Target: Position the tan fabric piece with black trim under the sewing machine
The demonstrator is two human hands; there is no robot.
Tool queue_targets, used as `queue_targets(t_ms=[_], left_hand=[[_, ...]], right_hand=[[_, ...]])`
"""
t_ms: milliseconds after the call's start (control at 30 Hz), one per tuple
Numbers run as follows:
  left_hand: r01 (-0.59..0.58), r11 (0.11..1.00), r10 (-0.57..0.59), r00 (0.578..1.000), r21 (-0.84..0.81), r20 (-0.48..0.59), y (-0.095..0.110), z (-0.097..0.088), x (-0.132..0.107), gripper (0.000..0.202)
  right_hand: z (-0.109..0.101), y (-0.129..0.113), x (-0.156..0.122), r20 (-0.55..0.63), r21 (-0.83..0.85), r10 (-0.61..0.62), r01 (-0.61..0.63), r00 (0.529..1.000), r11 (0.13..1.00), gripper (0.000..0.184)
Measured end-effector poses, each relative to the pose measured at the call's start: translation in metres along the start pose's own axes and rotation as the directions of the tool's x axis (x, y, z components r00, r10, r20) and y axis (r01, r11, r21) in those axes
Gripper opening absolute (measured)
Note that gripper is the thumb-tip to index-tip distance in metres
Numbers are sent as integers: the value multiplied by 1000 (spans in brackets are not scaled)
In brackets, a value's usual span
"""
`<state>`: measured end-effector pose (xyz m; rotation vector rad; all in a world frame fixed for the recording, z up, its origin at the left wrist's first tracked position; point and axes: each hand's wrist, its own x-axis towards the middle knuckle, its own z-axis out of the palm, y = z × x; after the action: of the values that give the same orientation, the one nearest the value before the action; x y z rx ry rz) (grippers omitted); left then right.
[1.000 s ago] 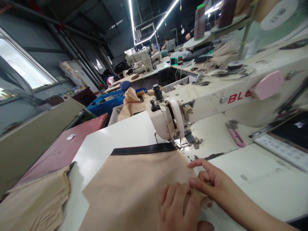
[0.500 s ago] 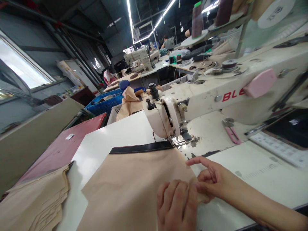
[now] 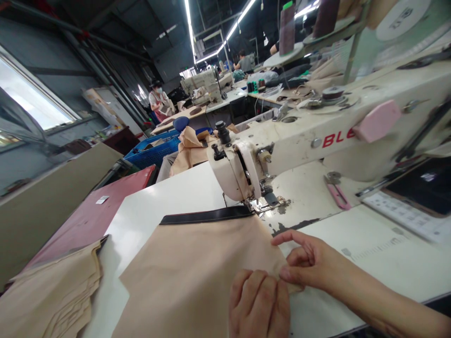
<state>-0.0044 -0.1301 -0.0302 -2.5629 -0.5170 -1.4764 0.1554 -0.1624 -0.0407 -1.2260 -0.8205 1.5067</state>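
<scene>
Indoors, white sewing table, both hands pinching tan fabric, workshop rows under strip lights.

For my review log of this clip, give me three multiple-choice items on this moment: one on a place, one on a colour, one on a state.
1. Where does the black strip lie?
A. along the tan fabric's far edge, by the sewing machine
B. in the blue crate
C. under the left hand

2. What colour are the letters on the sewing machine?
A. green
B. red
C. black

3. How is the right hand?
A. raised off the table
B. pinching the tan fabric at its edge
C. holding scissors

A: it borders the fabric. B: red letters. C is wrong, B: fingers grip the edge beside the left hand.
</scene>
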Motion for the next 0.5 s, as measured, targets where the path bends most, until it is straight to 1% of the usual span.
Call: queue_targets(t_ms=[133, 233, 367, 500], left_hand=[[11, 1000, -11, 1000, -13, 5, 0, -1, 0, 25], [19, 1000, -19, 1000, -10, -1, 0, -2, 1, 27], [-20, 1000, 20, 1000, -6, 23, 0, -3, 2, 28], [-55, 998, 56, 998, -14, 36, -1, -4, -2, 26]], right_hand=[[0, 1, 0, -7, -9, 6, -6, 1000, 1000, 53], [1, 0, -3, -5, -14, 18, -18, 1000, 1000, 51], [3, -3, -7, -1, -21, 12, -12, 1000, 1000, 49], [4, -3, -6, -8, -72, -18, 18, 1000, 997, 46]])
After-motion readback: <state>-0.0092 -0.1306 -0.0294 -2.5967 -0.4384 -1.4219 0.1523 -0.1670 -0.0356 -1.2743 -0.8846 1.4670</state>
